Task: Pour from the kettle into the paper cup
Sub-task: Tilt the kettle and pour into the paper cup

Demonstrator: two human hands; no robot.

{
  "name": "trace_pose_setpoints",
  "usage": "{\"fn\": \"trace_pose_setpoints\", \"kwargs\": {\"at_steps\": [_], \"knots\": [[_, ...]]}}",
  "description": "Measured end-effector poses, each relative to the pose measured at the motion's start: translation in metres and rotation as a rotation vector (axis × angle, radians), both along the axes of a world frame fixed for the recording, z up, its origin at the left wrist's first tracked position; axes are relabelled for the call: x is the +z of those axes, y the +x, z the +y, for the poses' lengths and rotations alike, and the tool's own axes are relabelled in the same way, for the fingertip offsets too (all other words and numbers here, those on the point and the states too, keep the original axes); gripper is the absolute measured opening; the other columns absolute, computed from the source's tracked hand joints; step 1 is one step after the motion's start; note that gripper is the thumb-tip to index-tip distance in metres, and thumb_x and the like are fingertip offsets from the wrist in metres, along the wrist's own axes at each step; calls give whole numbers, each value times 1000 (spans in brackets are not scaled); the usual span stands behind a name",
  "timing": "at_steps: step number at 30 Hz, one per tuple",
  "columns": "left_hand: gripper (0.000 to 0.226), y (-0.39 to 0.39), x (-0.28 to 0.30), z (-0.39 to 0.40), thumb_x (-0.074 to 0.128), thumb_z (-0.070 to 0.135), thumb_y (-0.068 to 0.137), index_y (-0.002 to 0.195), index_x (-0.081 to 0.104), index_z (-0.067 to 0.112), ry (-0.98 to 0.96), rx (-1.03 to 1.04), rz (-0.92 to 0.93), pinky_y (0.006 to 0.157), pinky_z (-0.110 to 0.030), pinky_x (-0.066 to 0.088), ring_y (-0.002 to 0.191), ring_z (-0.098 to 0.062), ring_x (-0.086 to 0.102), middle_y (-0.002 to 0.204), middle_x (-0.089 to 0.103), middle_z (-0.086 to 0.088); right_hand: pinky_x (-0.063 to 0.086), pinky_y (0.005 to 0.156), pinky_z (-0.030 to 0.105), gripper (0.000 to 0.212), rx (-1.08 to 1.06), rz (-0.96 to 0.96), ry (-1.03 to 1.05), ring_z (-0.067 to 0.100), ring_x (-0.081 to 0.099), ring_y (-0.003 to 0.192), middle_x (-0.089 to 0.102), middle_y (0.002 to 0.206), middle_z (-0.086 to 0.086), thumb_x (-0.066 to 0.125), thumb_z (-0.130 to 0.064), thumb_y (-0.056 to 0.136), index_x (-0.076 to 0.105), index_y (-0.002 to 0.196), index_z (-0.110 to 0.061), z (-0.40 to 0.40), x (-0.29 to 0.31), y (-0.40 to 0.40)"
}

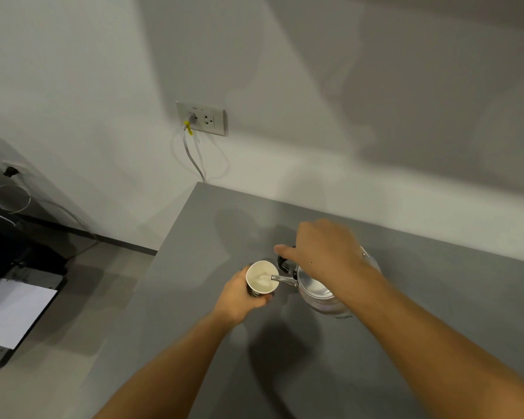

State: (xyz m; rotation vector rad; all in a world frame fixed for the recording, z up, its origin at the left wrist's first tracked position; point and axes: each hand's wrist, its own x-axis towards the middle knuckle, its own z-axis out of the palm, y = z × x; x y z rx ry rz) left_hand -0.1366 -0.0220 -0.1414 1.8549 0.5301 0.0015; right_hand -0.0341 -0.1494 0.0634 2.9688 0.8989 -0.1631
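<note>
The right hand (321,252) is closed over the black handle (283,264) of a shiny, rounded metal kettle (318,290), which is tilted toward the left so that its thin spout (280,279) reaches over the rim of a white-lined paper cup with a dark printed outside (262,278). The left hand (242,293) is wrapped around the cup's side from the near left. Pale liquid shows inside the cup at the spout's tip; whether the cup stands on the surface or is lifted cannot be told.

Both sit on a flat grey tabletop (406,343), near its far left corner. The left edge runs diagonally just beside the left forearm, and the far edge meets the pale wall. To the right and toward the viewer the top lies open.

The right hand hides most of the kettle's handle and lid. A white wall socket (201,117) holds a grey cable with a yellow tie (189,128). At the left border, a dark machine with a white sheet (12,309) is cut off.
</note>
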Motion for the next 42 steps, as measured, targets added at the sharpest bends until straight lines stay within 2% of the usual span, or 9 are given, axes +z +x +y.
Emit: {"fn": "trace_pose_setpoints", "kwargs": {"at_steps": [4,9,13,16,21,27,33,37,42], "knots": [[70,0,0,0,93,23,70,133,63,29,11,-3,-4,90,-25,54,109,-11,70,117,75,6,22,43,27,59,-6,-12,-8,14,36,46,44,54,-2,60,-66,83,41,51,-21,2,1,0],[70,-1,0,0,93,22,70,133,63,27,10,4,-6,92,-27,55,110,-11,69,118,74,7,23,43,28,58,-5,2,-31,14,38,47,45,55,-1,60,-66,83,43,51,-20,4,2,0],[70,-1,0,0,93,22,70,133,63,27,16,-4,-9,92,-21,51,111,-10,69,119,73,7,24,43,27,58,-2,5,-31,14,40,47,47,54,-1,60,-65,83,44,50,-20,4,3,-1],[69,-1,1,0,92,21,71,133,63,27,12,-4,-5,95,-28,54,111,-11,69,120,73,6,24,43,28,58,0,0,-23,14,38,47,46,55,-1,61,-64,83,43,50,-20,5,4,-1],[67,-2,1,-1,91,20,71,132,64,30,-14,10,-1,77,-22,52,104,-11,69,115,74,7,22,43,28,58,14,-10,0,14,36,46,42,53,-1,63,-62,82,41,48,-20,6,5,-1],[68,-1,0,-1,91,19,71,133,63,26,3,4,-7,95,-33,56,110,-14,69,119,73,4,29,45,29,56,11,-28,-1,13,36,45,43,51,-2,64,-61,80,42,48,-21,8,6,-1],[66,-1,-1,0,92,20,71,131,65,27,17,-3,-17,91,-21,50,110,-9,69,118,74,9,21,42,28,55,5,-41,-8,13,34,45,41,52,-2,64,-61,81,41,50,-21,9,9,-1],[68,-1,-2,0,92,21,70,132,64,26,29,-10,-11,97,-28,53,112,-11,68,120,74,8,23,43,28,57,8,-32,-15,13,35,45,43,52,-2,63,-62,81,41,49,-21,10,10,-1],[67,-1,-4,1,92,22,70,131,63,27,16,-9,-10,96,-27,53,112,-11,68,120,73,8,22,42,28,54,-3,-38,-20,13,34,45,43,53,-2,65,-59,80,43,49,-21,12,13,-3]]}}
